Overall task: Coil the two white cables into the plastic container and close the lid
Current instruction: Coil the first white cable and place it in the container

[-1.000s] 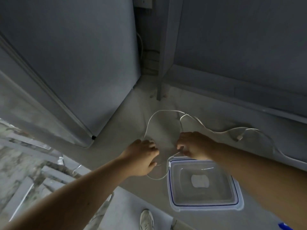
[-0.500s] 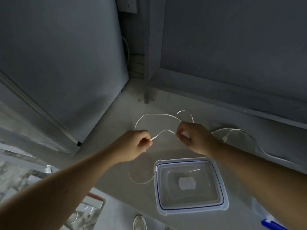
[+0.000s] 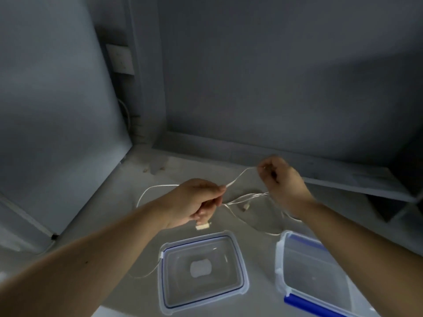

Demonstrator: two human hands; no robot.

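Observation:
My left hand [image 3: 194, 202] pinches a thin white cable [image 3: 242, 176] above the counter. My right hand [image 3: 283, 181], higher and to the right, pinches the same cable, so a short length runs taut between them. A white plug [image 3: 203, 226] hangs just under my left hand. A second white cable [image 3: 251, 196] lies in loose loops on the counter beneath my hands, with its connector [image 3: 246, 207] showing. A flat clear lid [image 3: 242, 266] with a blue seal lies in front of me. The deeper clear container [image 3: 278, 248] with blue edges stands to its right, partly hidden by my right forearm.
The pale counter [image 3: 109, 216] ends in a corner of grey walls. A tall grey panel [image 3: 57, 110] stands on the left and a wall socket [image 3: 121, 59] sits in the corner. A low ledge [image 3: 343, 179] runs behind my right hand. A thin cable end [image 3: 146, 273] lies beside the lid.
My right hand has gone up and to the right, drawing the cable out from my left hand. The view has shifted, bringing the container into sight on the right.

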